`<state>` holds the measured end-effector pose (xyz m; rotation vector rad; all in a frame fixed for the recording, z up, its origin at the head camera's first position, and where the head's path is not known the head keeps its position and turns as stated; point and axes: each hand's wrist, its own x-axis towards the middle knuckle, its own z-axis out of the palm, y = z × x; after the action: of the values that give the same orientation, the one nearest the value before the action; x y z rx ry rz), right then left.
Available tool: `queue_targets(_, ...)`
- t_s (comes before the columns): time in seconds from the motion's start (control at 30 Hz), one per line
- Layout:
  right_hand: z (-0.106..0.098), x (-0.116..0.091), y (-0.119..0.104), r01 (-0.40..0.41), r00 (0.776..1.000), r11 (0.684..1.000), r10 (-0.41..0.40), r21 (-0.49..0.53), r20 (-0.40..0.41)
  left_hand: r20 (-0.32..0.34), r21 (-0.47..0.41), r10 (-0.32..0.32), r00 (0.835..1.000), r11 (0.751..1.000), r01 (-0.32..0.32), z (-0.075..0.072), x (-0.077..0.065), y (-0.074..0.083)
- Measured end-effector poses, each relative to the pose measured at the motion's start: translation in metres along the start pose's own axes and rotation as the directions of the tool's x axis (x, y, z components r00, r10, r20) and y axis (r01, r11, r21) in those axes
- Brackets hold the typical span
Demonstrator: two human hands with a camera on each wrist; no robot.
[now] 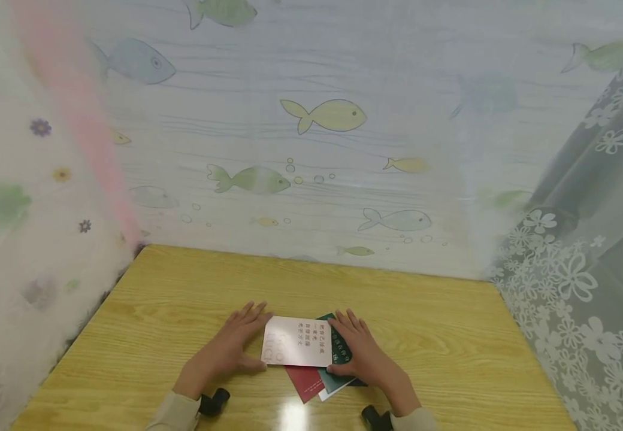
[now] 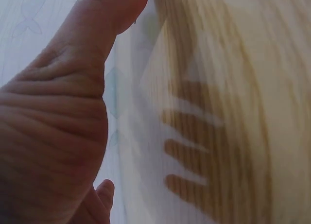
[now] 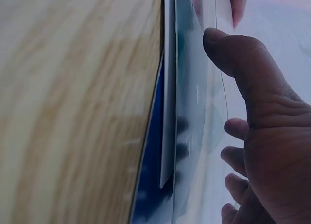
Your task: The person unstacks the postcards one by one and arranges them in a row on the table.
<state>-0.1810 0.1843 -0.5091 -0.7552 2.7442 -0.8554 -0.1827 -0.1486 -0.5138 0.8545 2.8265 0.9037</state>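
In the head view, a small pale pink notebook (image 1: pixel 289 354) with dark lettering lies sideways between both hands, overlapping a fanned stack of notebooks. My left hand (image 1: pixel 236 342) holds its left end, thumb at the near corner and fingers at the far one. The right hand (image 1: pixel 362 353) grips the opposite end the same way; the right wrist view shows that thumb (image 3: pixel 221 46) against the notebook's edge. Below it are a dark green notebook (image 1: pixel 341 349), a red notebook (image 1: pixel 304 382) and a white edge (image 1: pixel 335 390). A blue cover (image 3: pixel 151 161) shows lowest in the right wrist view.
The notebooks are on a glossy wood-grain table (image 1: pixel 425 317). Behind it hangs a fish-print curtain (image 1: pixel 322 179), with a floral cloth (image 1: pixel 36 209) on the left and grey lace (image 1: pixel 586 287) on the right. Black wrist devices (image 1: pixel 214 402) sit by both sleeves.
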Motion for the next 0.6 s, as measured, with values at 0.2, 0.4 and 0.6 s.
queue_targets(0.2,0.000,0.008,-0.003,0.010,1.000,1.000,-0.010,-0.012,0.011,0.010,0.021,-0.021,1.000,1.000,0.021,-0.005,-0.001,-0.002)
queue_targets(0.4,0.000,0.014,-0.004,0.023,1.000,1.000,-0.023,-0.013,0.019,0.009,0.030,-0.050,0.999,0.998,0.049,-0.005,0.000,-0.007)
queue_targets(0.6,-0.001,0.022,-0.005,0.021,0.999,1.000,-0.021,-0.010,0.024,0.021,0.009,-0.085,0.996,0.996,0.085,-0.009,0.001,-0.008)
